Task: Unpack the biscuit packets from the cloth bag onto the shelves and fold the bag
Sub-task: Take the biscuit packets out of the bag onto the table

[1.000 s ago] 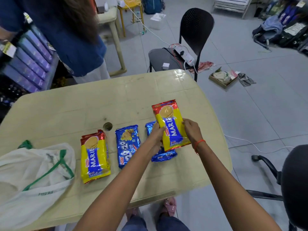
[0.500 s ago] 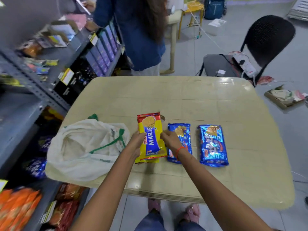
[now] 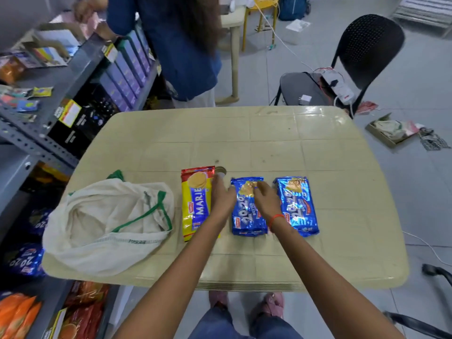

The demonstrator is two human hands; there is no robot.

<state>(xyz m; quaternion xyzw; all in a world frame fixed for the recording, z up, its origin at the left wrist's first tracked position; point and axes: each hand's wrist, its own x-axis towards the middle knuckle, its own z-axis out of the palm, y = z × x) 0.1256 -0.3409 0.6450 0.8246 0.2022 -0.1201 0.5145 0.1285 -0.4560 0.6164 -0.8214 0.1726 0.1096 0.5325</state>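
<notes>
Beige counter [image 3: 269, 143], mid-frame: my left fingers [image 3: 217, 185] lie straight beside the Marie packet [image 3: 195, 204]; my right fingers [image 3: 261, 190] rest loosely spread on the middle 20-20 packet [image 3: 247, 217], cloth bag [image 3: 107, 223] far left.

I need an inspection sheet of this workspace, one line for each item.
Surface: beige plastic table with a round hole.
Job's things: cream cloth bag with green trim slumped at left; yellow Marie packet, middle blue 20-20 packet, right blue 20-20 packet in a row.
Clutter: cardboard tray on floor.
Hands: left hand beside Marie packet; right hand on middle packet.
Cables: white power strip on black chair; white cable on floor.
Surroundings: grey metal shelves at left; person in blue top.
</notes>
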